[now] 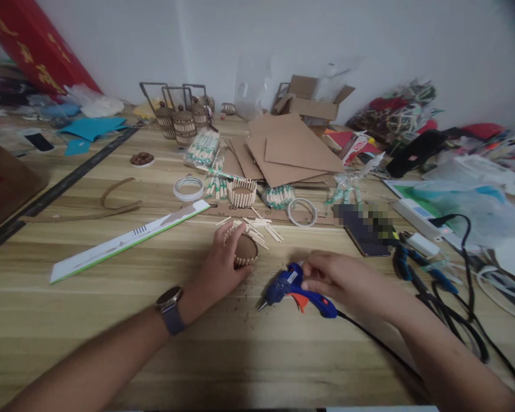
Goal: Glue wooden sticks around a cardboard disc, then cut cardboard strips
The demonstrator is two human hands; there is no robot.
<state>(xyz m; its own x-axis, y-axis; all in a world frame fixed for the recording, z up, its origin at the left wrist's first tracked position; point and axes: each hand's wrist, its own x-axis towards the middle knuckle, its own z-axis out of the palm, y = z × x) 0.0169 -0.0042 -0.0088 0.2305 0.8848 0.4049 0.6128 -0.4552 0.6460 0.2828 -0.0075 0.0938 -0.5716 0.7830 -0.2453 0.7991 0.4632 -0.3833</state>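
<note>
My left hand (221,262), a watch on its wrist, is cupped round a small round cardboard basket (245,250) whose wall is made of short wooden sticks. My right hand (332,276) rests on a blue hot glue gun (292,289) with an orange trigger that lies on the wooden table, nozzle pointing left; its fingers are curled over the gun's top. The gun's black cord runs off to the lower right. Loose wooden sticks (257,229) lie just behind the basket.
A long white and green ruler (131,240) lies to the left. Two tape rolls (187,188) (302,212), another stick basket (242,193), cardboard sheets (285,150), finished baskets (182,122), a power strip (414,218), pliers (405,266) and cables fill the far and right side.
</note>
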